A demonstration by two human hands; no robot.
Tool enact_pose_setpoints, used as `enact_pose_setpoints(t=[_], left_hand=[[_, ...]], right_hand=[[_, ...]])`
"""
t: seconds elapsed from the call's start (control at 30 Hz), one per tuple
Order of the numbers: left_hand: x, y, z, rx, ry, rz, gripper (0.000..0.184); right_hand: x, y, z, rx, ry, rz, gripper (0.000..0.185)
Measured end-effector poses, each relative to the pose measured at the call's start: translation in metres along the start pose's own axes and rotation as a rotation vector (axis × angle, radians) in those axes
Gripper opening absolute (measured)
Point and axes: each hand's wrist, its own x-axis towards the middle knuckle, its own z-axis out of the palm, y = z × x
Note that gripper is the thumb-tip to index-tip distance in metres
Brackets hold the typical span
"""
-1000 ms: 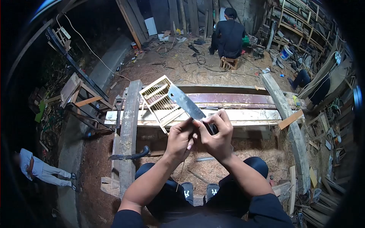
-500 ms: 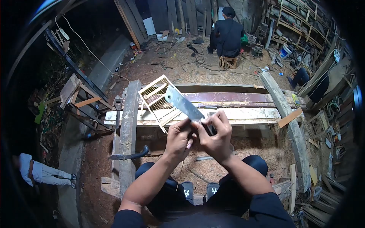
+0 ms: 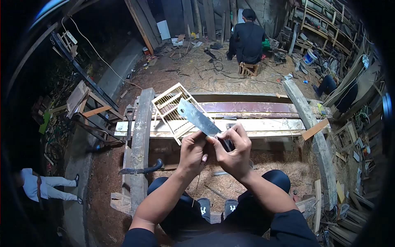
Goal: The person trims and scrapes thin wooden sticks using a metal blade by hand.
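Observation:
My right hand (image 3: 235, 148) is closed around the handle of a broad knife (image 3: 197, 118), a cleaver-like blade with a hole near its far end. The blade points up and left. Close beside it, my left hand (image 3: 191, 151) is closed on a thin bamboo strip (image 3: 197, 187), whose lower end hangs down toward my knees. Where the strip meets the blade is hidden by my fingers. Just beyond the knife, a small cage-like frame (image 3: 167, 108) of pale wood with thin bars rests on the planks of the bench (image 3: 263, 124).
A curved-handled blade (image 3: 142, 168) lies across the left beam (image 3: 140, 136), near a handsaw (image 3: 129, 119). A loose wood piece (image 3: 315, 129) lies on the right beam (image 3: 306, 107). One person (image 3: 248, 39) sits at the back; another (image 3: 45, 185) is at far left. Shavings cover the floor.
The blade has shifted slightly against my fingers, while both hands keep their grips. At far left, the person's legs have moved further apart. The view has shifted a little.

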Motion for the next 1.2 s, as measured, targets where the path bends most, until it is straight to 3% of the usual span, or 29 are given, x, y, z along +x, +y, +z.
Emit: enact_pose_setpoints(t=[0.1,0.23,0.57,0.67,0.97,1.03,1.2], left_hand=[[-0.002,0.007,0.004,-0.025,0.015,-0.113,0.018],[0.003,0.001,-0.002,0.025,0.03,-0.03,0.02],[-0.003,0.004,-0.002,-0.061,-0.041,-0.103,0.021],[0.0,0.007,0.004,-0.004,0.085,-0.071,0.021],[-0.002,0.002,-0.004,-0.032,0.009,-0.105,0.021],[-0.001,0.005,0.0,0.018,0.052,-0.066,0.023],[-0.001,0.003,-0.002,0.02,0.042,-0.062,0.025]], right_hand=[[0.007,0.008,0.0,-0.033,0.048,0.051,0.024],[0.0,0.001,0.0,0.007,0.001,-0.009,0.027],[0.007,0.005,0.0,-0.029,0.034,0.011,0.025],[0.001,0.002,0.0,-0.008,-0.002,-0.033,0.025],[0.006,0.003,0.002,-0.01,0.031,0.067,0.024],[0.002,-0.001,-0.002,-0.039,-0.002,-0.018,0.025],[0.003,0.002,0.001,-0.014,0.016,0.02,0.027]])
